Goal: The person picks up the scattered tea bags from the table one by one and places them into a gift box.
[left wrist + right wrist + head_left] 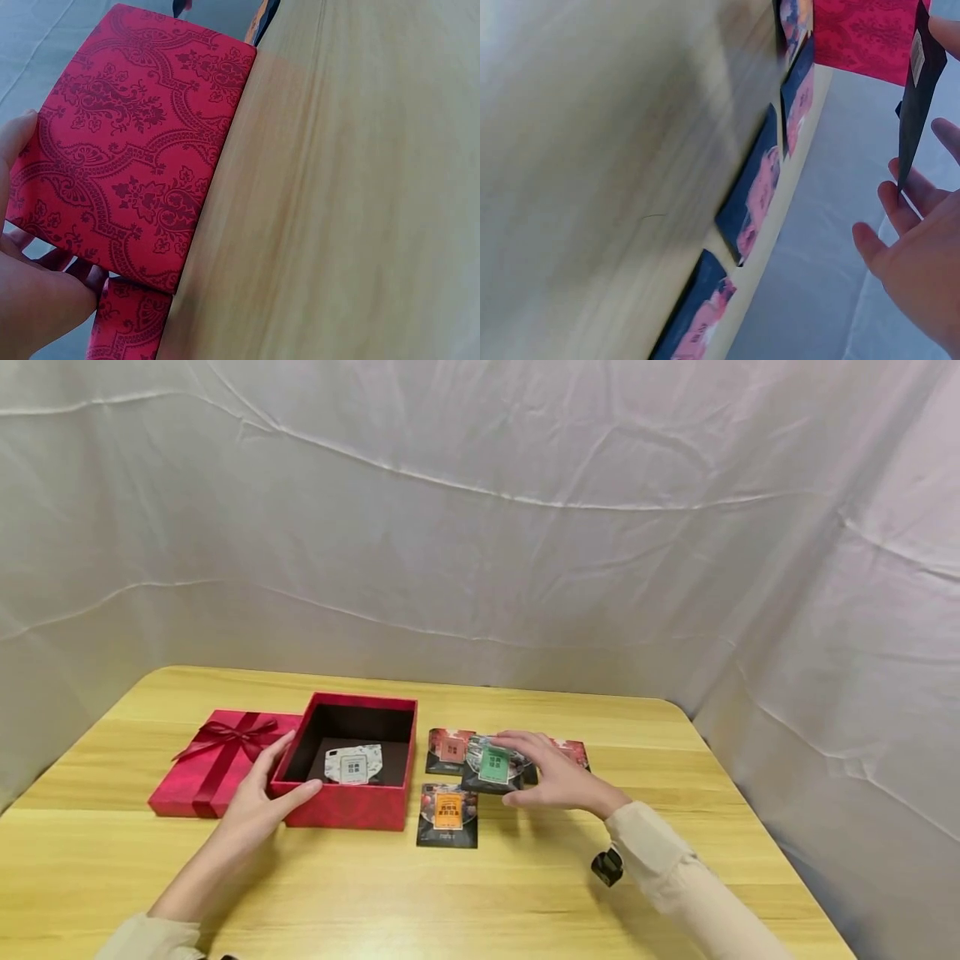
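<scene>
Red patterned box is standing open on the wooden surface; ribboned lid is lying off, to its left. Left hand is gripping the box's near-left corner, fingers curving round the wall. Right hand is pinching a green-labelled packet between thumb and fingers, raised above the surface, right of the box. Progress, as judged: one pale packet is lying inside; the green one is being handled; an orange-labelled packet and three pink-labelled packets are lying outside, presumably left to pack.
</scene>
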A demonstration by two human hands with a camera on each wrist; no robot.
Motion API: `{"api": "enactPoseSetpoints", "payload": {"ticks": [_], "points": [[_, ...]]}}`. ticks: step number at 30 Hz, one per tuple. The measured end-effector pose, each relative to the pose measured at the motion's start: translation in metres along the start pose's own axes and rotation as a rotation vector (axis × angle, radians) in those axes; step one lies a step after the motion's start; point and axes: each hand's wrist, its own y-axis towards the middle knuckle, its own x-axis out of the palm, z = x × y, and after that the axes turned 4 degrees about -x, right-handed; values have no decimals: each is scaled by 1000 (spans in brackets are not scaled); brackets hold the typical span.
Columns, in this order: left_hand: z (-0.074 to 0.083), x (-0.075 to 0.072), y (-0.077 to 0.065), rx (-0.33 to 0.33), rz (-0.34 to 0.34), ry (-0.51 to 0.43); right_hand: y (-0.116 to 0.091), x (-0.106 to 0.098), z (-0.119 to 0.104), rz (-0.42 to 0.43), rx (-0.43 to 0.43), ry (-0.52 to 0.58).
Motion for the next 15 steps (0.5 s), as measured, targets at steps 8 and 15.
{"api": "enactPoseSetpoints", "payload": {"ticks": [8,15], "points": [[-1,-3,-2,0,1,-4,20,-3,-11,-42,-8,55],[-2,0,-1,1,1,-1,33,-8,-19,-45,17,109]]}}
